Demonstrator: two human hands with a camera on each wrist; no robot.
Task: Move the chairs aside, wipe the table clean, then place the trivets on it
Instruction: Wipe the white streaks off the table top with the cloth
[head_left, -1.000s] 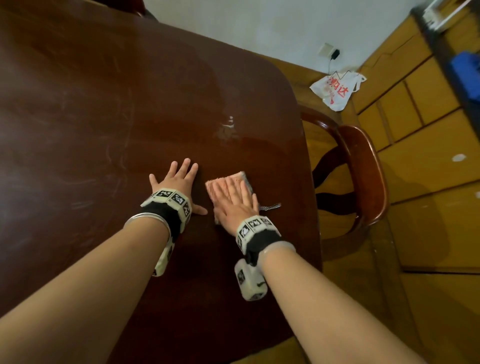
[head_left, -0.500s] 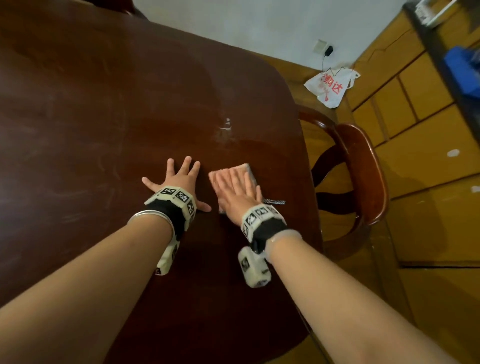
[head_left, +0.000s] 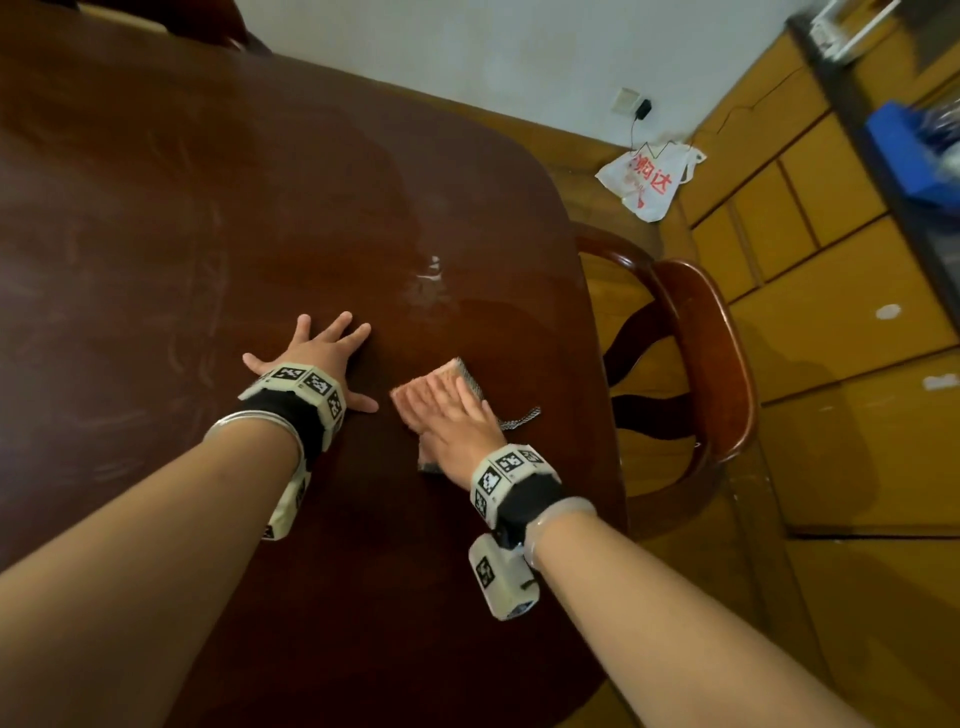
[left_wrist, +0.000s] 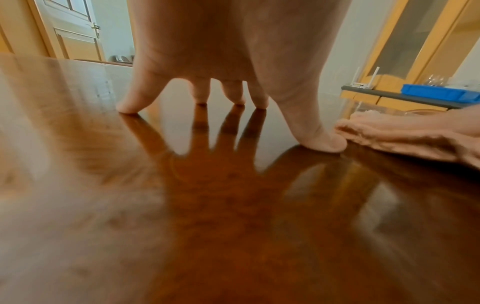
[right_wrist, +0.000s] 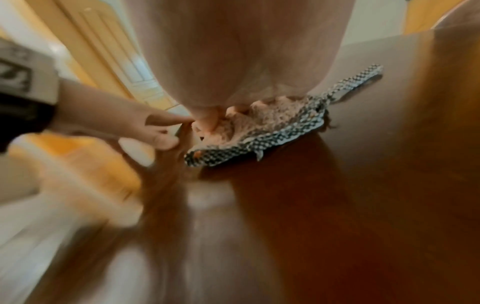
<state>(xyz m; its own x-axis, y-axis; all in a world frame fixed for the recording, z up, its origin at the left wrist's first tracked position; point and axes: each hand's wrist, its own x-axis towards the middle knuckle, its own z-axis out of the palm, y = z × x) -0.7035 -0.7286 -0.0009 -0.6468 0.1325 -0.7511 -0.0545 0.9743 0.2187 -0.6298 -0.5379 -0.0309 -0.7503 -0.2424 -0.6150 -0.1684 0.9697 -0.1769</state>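
The dark brown wooden table (head_left: 208, 208) fills the head view. My right hand (head_left: 452, 415) lies flat, fingers straight, pressing a pink cloth (head_left: 464, 370) with a black-and-white checked edge onto the table near its right side. In the right wrist view the palm (right_wrist: 241, 61) bears down on the bunched cloth (right_wrist: 272, 127). My left hand (head_left: 324, 353) is spread on bare wood just left of the cloth, only its fingertips (left_wrist: 319, 142) touching the surface. A whitish smear (head_left: 431, 275) marks the table beyond the cloth. No trivets are in view.
A wooden chair (head_left: 696, 364) stands close against the table's right edge. A white plastic bag (head_left: 649, 176) lies on the floor by the wall. Yellow cabinets with a blue tray (head_left: 909, 150) line the right side. Another chair back shows at the far edge.
My right hand slid the cloth a little away from me, then back toward me. The left hand stayed planted on the table.
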